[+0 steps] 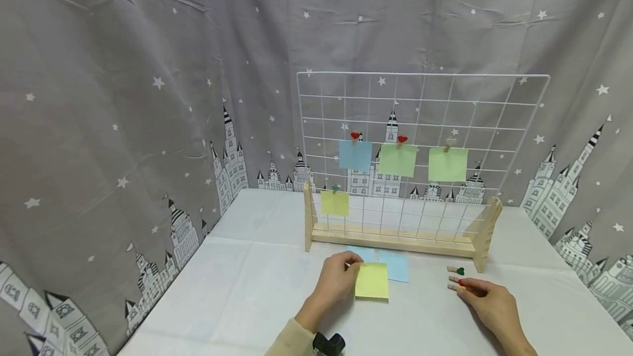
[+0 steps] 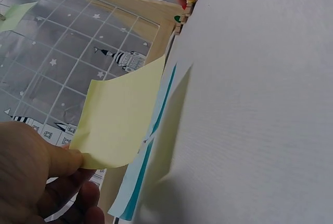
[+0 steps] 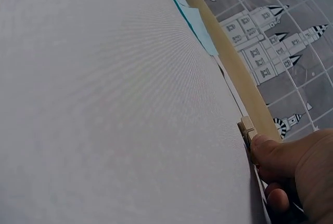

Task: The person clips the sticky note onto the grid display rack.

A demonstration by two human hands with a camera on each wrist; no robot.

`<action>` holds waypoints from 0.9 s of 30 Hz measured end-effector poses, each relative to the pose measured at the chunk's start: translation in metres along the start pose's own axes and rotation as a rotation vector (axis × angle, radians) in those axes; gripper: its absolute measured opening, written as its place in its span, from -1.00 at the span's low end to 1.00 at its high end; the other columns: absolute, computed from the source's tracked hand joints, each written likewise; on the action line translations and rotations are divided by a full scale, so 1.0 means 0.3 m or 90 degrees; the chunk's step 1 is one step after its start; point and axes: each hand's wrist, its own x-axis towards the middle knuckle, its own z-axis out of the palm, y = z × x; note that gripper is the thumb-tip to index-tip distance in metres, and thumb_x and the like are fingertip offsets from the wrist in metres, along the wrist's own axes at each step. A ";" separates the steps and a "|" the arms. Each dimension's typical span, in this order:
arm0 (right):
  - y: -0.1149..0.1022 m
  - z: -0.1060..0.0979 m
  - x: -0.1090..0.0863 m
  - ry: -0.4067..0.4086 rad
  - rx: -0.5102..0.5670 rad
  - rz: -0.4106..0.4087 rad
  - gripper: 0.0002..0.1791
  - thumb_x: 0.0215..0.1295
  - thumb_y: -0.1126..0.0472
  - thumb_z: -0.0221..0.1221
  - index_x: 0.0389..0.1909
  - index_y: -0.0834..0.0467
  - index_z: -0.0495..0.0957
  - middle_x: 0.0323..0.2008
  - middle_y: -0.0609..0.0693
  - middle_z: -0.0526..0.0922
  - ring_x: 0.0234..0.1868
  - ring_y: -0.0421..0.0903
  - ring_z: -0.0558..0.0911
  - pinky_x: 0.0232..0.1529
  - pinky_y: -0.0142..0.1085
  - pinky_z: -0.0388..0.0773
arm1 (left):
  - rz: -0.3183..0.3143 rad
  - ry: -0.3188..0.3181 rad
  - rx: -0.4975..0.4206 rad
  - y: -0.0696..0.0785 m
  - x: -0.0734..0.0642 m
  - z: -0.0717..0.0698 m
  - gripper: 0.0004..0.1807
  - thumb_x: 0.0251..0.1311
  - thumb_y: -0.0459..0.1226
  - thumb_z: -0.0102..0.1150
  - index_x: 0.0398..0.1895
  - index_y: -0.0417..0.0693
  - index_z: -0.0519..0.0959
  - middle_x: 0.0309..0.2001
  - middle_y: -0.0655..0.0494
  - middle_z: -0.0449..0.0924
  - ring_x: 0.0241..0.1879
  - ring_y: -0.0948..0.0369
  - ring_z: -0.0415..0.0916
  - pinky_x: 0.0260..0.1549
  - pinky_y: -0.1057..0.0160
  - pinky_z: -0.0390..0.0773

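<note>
My left hand [image 1: 338, 277] pinches a yellow sticky note [image 1: 372, 281] by its left edge, thumb on its near face in the left wrist view. The note is raised off the table, and its shadow falls below. Behind it, two blue sticky notes [image 1: 394, 266] lie on the table, partly covered. At the right, my right hand [image 1: 490, 304] pinches the nearest of three small wooden clothespins [image 3: 246, 125], thumb against it; a yellow bit shows at the fingertips. Just beyond lie a clothespin with a red heart and a clothespin with a green heart [image 1: 456, 270].
A white wire grid [image 1: 422, 100] stands in a wooden base [image 1: 395, 241] at the back. Clothespins hold a blue note [image 1: 355, 156], two green notes [image 1: 447, 165] and a yellow note [image 1: 334, 204] on it. A white cloth [image 1: 227, 290] covers the table; a grey curtain hangs behind.
</note>
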 end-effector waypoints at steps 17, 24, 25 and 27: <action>0.002 -0.002 -0.002 0.000 0.001 0.001 -0.72 0.21 0.05 0.44 -0.19 0.16 0.80 -0.26 0.06 0.82 -0.15 0.12 0.72 -0.16 -0.06 0.56 | 0.018 0.017 0.008 0.023 0.025 -0.022 -0.83 0.31 -0.42 0.21 -0.19 -0.07 0.76 -0.31 0.10 0.72 -0.50 0.38 0.44 -0.47 0.37 0.46; -0.005 -0.010 -0.006 -0.012 0.017 0.014 -0.74 0.21 0.03 0.44 -0.21 0.12 0.81 -0.27 0.01 0.83 -0.14 0.05 0.72 -0.11 -0.08 0.55 | 0.035 0.026 0.018 0.027 0.039 -0.024 -0.81 0.30 -0.43 0.22 -0.13 -0.09 0.75 -0.27 0.06 0.73 -0.42 0.36 0.48 -0.41 0.36 0.49; -0.005 -0.011 -0.006 -0.015 0.018 0.014 -0.74 0.22 0.02 0.44 -0.21 0.12 0.81 -0.27 0.00 0.83 -0.13 0.05 0.72 -0.10 -0.07 0.55 | 0.036 0.028 0.018 0.027 0.040 -0.023 -0.82 0.29 -0.43 0.23 -0.13 -0.09 0.75 -0.27 0.06 0.73 -0.42 0.36 0.49 -0.41 0.36 0.49; -0.005 -0.012 -0.006 -0.020 0.021 0.014 -0.73 0.23 -0.01 0.43 -0.20 0.10 0.81 -0.25 0.00 0.83 -0.10 0.07 0.72 -0.07 -0.04 0.54 | 0.036 0.032 0.020 0.027 0.043 -0.021 -0.82 0.29 -0.43 0.24 -0.14 -0.08 0.75 -0.27 0.07 0.73 -0.40 0.35 0.49 -0.40 0.36 0.49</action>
